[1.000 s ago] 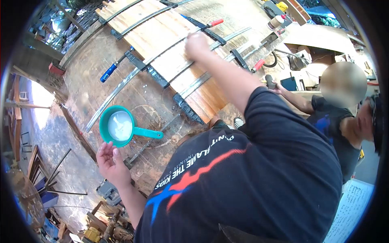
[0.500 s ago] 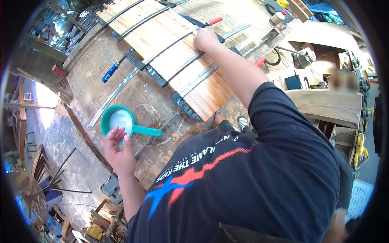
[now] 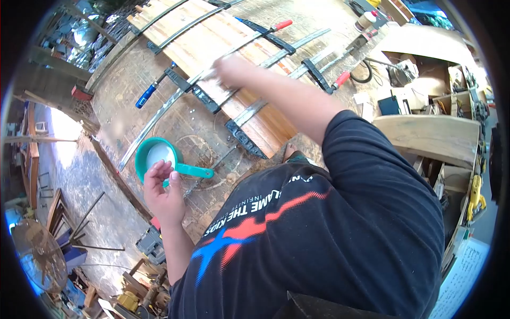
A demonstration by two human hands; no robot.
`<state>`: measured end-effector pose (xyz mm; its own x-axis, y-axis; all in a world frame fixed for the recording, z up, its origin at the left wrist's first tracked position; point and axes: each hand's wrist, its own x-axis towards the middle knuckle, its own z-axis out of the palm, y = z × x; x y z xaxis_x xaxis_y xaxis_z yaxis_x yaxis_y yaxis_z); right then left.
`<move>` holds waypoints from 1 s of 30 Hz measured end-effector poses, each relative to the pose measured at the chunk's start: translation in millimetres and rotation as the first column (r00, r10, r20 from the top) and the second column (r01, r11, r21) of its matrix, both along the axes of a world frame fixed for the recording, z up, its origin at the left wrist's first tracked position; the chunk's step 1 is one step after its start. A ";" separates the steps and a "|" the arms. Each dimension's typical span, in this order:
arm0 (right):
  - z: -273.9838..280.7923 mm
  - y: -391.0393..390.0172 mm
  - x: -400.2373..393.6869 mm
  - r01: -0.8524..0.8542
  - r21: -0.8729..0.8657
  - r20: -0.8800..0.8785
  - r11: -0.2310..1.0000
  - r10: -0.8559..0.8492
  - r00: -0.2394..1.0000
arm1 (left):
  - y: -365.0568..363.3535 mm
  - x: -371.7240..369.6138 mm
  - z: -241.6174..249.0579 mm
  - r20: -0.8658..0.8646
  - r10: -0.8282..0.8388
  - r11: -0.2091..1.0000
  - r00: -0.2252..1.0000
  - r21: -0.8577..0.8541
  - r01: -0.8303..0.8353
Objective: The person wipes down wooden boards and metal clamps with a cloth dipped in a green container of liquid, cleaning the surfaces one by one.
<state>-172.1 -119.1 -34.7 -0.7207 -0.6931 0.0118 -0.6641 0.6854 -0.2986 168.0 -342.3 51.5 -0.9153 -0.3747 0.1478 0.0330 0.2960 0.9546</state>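
My right hand point(image 3: 234, 72) is over the glued-up wood panel point(image 3: 247, 99), smeared by motion, its fingers bent downward; what it may hold does not show. Steel bar clamps point(image 3: 249, 112) cross the panel, and a whitish wet sheen lies on the boards near the hand. My left hand point(image 3: 163, 194) hovers at the near rim of a green plastic dipper point(image 3: 139, 159), palm up, fingers loosely curled and thumb apart, with nothing in it. White stuff point(image 3: 159, 153) fills the bottom of the dipper. Its handle point(image 3: 196, 170) points right.
A blue-handled clamp screw point(image 3: 145, 97) juts out left of the panel, and red clamp handles point(image 3: 341, 80) stick out on the right. At the table's far right stands a glue bottle point(image 3: 365, 21). A curved wooden board point(image 3: 430, 135) lies to the right. A fan point(image 3: 40, 255) stands lower left.
My right hand has moved left and toward me across the panel, from its right edge to its middle. My left hand has shifted slightly right and down by the dipper.
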 end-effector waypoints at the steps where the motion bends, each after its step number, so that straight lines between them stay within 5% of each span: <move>1: 10.3 24.5 -21.1 0.195 0.148 0.061 0.969 -0.206 0.977 | 0.2 0.8 1.0 -0.027 0.025 1.000 0.999 0.009 -0.025; 3: 17.0 88.1 -63.3 0.370 0.210 -0.049 0.905 -0.368 0.928 | -0.1 6.8 3.6 -0.035 0.056 0.998 0.998 -0.015 -0.057; 4: 17.3 110.4 -75.3 0.443 0.080 -0.119 0.893 -0.432 0.894 | 3.1 9.8 1.6 -0.020 0.061 0.998 0.998 -0.011 -0.061; 8: 28.8 99.8 -49.5 0.339 0.305 -0.252 0.890 -0.268 0.930 | 46.9 13.1 -3.7 0.066 0.109 0.994 0.992 -0.025 -0.107; 9: -6.1 82.1 -46.9 0.371 0.253 -0.173 0.894 -0.335 0.926 | 61.0 7.6 -3.2 0.108 0.088 0.995 0.990 -0.063 -0.082; 10: -0.3 52.3 -14.3 0.482 -0.250 0.105 0.840 -0.471 0.876 | 75.7 -4.5 -2.5 0.138 0.070 0.993 0.988 -0.101 -0.057; 11: -8.0 37.6 -0.8 0.077 -0.079 -0.086 0.994 -0.084 0.993 | 93.6 -18.2 -1.9 0.139 0.056 0.997 0.989 -0.067 -0.047; 14: 37.3 10.0 39.9 -0.219 -0.261 0.105 0.940 0.253 0.962 | 143.1 -61.5 2.2 0.185 0.014 0.982 0.983 -0.187 0.021; 16: 63.5 11.2 16.2 -0.244 -0.333 0.077 0.911 0.285 0.956 | 163.4 -90.1 -15.6 0.186 0.053 0.916 0.981 -0.400 0.027; 17: 52.4 13.6 -15.3 -0.285 -0.463 -0.054 0.839 0.294 0.954 | 171.3 -102.8 -25.6 0.168 0.117 0.905 0.979 -0.423 -0.035; 18: 58.7 18.7 -46.5 -0.220 -0.511 0.010 0.831 0.261 0.965 | 178.4 -112.6 -37.6 0.157 0.178 0.892 0.971 -0.442 -0.092; 20: 77.6 38.0 -101.0 -0.014 -0.382 0.062 0.924 0.041 0.997 | 185.7 -128.5 -66.9 0.120 0.294 0.851 0.948 -0.485 -0.203; 22: 81.3 64.5 -140.5 -0.081 -0.106 0.194 0.991 0.101 0.976 | 191.8 -134.6 -85.8 0.075 0.380 0.828 0.922 -0.473 -0.303; 25: -9.6 101.5 -183.3 -0.540 -0.081 -0.388 0.838 0.473 0.791 | 196.1 -140.2 -91.7 0.024 0.478 0.832 0.878 -0.331 -0.444; 28: 50.6 92.6 -152.5 -0.390 0.186 0.129 0.902 0.371 0.920 | 188.3 -137.5 -107.2 0.107 0.587 0.801 0.802 -0.218 -0.558; 30: 48.8 70.8 -144.3 -0.373 0.051 0.298 0.926 0.342 0.891 | 187.8 -135.8 -107.4 0.108 0.644 0.756 0.758 -0.241 -0.608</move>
<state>-316.4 -48.3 14.1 -0.3865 -0.8907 -0.2391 -0.7699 0.4544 -0.4480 32.2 -154.5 -55.9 -0.5004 -0.8553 0.1343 -0.3810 0.3568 0.8529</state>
